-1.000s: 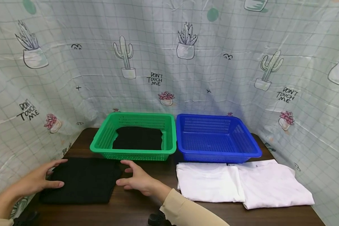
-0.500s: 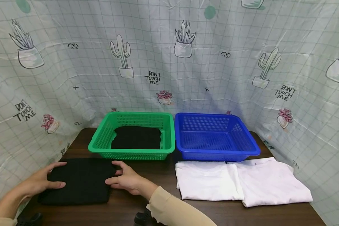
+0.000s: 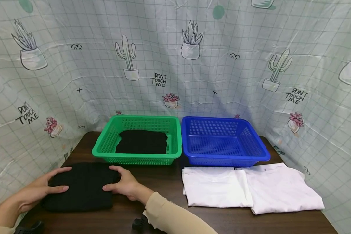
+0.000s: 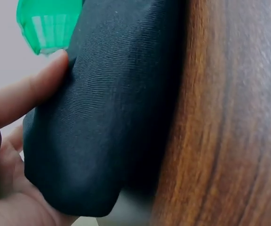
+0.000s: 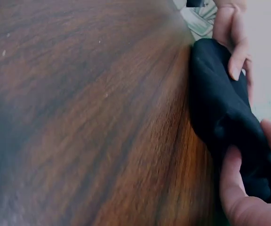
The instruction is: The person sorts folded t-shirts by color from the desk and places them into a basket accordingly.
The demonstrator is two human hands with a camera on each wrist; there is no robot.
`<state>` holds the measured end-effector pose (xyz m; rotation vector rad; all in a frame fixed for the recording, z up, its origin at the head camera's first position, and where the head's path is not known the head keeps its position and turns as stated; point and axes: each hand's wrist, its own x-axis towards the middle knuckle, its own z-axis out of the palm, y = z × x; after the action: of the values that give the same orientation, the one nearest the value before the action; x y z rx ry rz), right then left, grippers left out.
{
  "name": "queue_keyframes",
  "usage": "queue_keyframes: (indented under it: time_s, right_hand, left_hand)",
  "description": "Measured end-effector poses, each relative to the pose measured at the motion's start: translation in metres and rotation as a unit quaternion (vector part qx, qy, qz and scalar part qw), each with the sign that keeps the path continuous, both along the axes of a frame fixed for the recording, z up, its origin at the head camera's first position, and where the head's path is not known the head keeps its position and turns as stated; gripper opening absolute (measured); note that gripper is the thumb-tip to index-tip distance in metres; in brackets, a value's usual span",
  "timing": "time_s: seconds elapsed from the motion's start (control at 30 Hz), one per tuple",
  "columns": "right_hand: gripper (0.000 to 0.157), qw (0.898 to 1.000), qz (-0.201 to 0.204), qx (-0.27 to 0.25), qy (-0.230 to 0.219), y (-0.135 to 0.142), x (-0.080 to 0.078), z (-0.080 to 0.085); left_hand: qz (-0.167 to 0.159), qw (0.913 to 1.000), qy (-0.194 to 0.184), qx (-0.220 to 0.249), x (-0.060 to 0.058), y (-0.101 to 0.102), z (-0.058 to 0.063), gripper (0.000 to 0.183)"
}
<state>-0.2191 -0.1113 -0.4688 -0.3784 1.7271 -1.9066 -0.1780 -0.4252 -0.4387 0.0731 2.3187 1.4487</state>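
Folded black cloth gripped at both ends by two hands

The table (image 3: 163,180) is dark brown wood with long streaked grain and a dull sheen. On it stand two rectangular plastic baskets with perforated walls and flared, smooth rims: a green basket (image 3: 137,156) and a blue basket (image 3: 226,158), side by side. A second black cloth (image 3: 141,143) lies flat in the green one. Two white cloths (image 3: 216,188), soft and folded into loose rectangles, lie in front of the blue one. Behind hangs a creased, grid-printed curtain (image 3: 210,74) with cactus drawings.

Item in hand: the black cloth (image 3: 82,187), in front of the green basket, at the table's left. It is matte, finely ribbed, folded into a thick pad with rounded edges, and dented at its right end. Whether its underside touches the wood cannot be determined.

The left hand (image 3: 38,190) grips the left end, thumb on top. The right hand (image 3: 127,185) pinches the right end between thumb and fingers.
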Motion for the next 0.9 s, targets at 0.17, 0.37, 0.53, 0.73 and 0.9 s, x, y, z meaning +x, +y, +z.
queue_keyframes:
  time_s: [0.17,0.37,0.53,0.73,0.9]
  right_hand:
    - [0.069,1.000,-0.001,0.018,0.004,0.000,0.004,0.004]
    - [0.071,0.999,0.036,0.010,0.020,0.013,0.007,0.019]
    - [0.069,0.997,0.066,-0.025,0.019,0.030,0.011,0.042]
    - [0.070,0.994,0.085,-0.062,0.017,0.051,0.007,0.070]
    - [0.069,0.994,0.090,-0.046,0.048,0.072,-0.004,0.096]
  left_hand:
    - [0.000,0.9996,0.000,0.027,0.002,0.003,0.003,0.079]
    - [0.001,0.9986,0.051,-0.014,0.012,0.008,0.023,0.073]
    - [0.001,0.9947,0.096,-0.036,0.021,0.007,0.045,0.070]
    - [-0.007,0.9914,0.126,-0.033,0.021,0.015,0.070,0.070]
    - [-0.014,0.9901,0.137,-0.027,0.011,0.033,0.094,0.072]
